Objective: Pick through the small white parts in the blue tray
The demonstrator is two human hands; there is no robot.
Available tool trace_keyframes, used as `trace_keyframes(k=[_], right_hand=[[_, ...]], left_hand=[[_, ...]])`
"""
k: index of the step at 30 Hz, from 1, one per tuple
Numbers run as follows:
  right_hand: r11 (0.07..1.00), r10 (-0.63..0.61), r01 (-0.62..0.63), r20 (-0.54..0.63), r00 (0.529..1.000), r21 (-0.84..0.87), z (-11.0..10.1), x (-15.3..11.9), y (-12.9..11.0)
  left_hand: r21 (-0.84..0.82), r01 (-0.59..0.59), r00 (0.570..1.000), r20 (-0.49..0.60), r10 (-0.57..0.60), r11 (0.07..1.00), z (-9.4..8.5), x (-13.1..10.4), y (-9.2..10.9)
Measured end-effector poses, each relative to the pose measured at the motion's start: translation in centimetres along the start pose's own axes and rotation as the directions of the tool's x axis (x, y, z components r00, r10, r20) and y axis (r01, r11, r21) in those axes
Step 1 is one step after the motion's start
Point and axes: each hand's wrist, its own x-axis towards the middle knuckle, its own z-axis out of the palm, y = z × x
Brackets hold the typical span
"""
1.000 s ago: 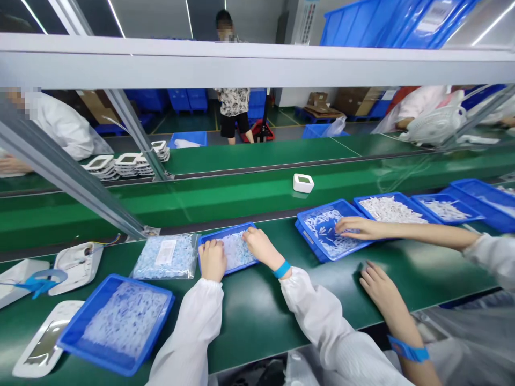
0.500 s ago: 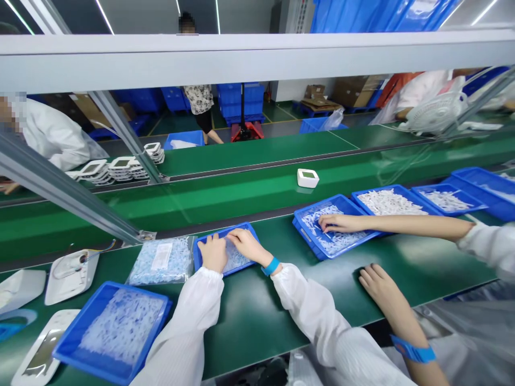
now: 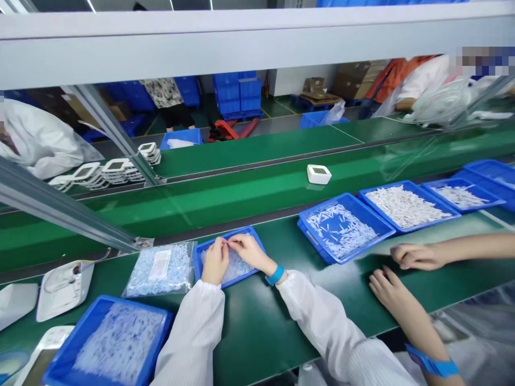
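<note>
Over a small blue tray [image 3: 257, 236] of tiny clear pieces [image 3: 237, 266], my left hand [image 3: 217, 261] and my right hand [image 3: 250, 252] meet with pinched fingertips. Whatever lies between the fingertips is too small to name. A blue band [image 3: 276, 275] circles my right wrist. Left of the tray lies a clear bag [image 3: 161, 268] packed with pale blue bits and bearing a white label. Nearer to me on the left sits a larger blue tray [image 3: 156, 343] holding small translucent pieces.
At right, a co-worker's hands [image 3: 402, 289] rest by blue trays [image 3: 322, 252] of white strips. White device housings [image 3: 66, 289] lie at far left. A white device [image 3: 319, 174] sits on the green belt [image 3: 241, 185]. A metal post [image 3: 72, 206] slants up on the left.
My hands have come up slightly, and their fingertips now meet above the tray. The co-worker's hand has left the tray of strips for the table. The white device appears further right.
</note>
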Motion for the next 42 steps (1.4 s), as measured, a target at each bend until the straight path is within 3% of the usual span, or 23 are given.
trace_keyframes(k=[8, 12, 19, 26, 38, 42], right_hand=[[0.977, 0.101, -0.092, -0.04, 0.994, 0.193, 0.5, 0.1, 1.1], [0.984, 0.069, -0.065, -0.02, 0.997, 0.167, 0.5, 0.1, 1.3], [0.943, 0.093, -0.061, -0.08, 0.992, 0.327, 0.6, 0.1, 1.3], [0.996, 0.014, -0.01, -0.05, 0.999, 0.086, 0.0, -0.2, 0.3], [1.0, 0.011, -0.012, -0.029, 1.0, -0.024, -0.2, -0.4, -0.3], [0.985, -0.048, 0.047, -0.003, 0.999, -0.164, -0.1, -0.6, -0.6]], left_hand=[[-0.004, -0.058, 0.995, -0.082, 0.057, 0.998, 0.0, 0.1, -0.1], [0.036, -0.081, 0.99, -0.111, 0.084, 0.996, -0.3, 0.1, 0.1], [-0.036, -0.089, 0.987, -0.138, 0.084, 0.995, -0.1, 0.0, -0.6], [-0.022, -0.1, 0.986, -0.136, 0.096, 0.995, -0.2, 0.1, -0.5], [-0.033, -0.052, 0.998, -0.032, 0.051, 0.998, 0.0, -0.1, -0.5], [-0.024, -0.033, 0.999, -0.021, 0.032, 0.999, 0.1, 0.0, -0.4]])
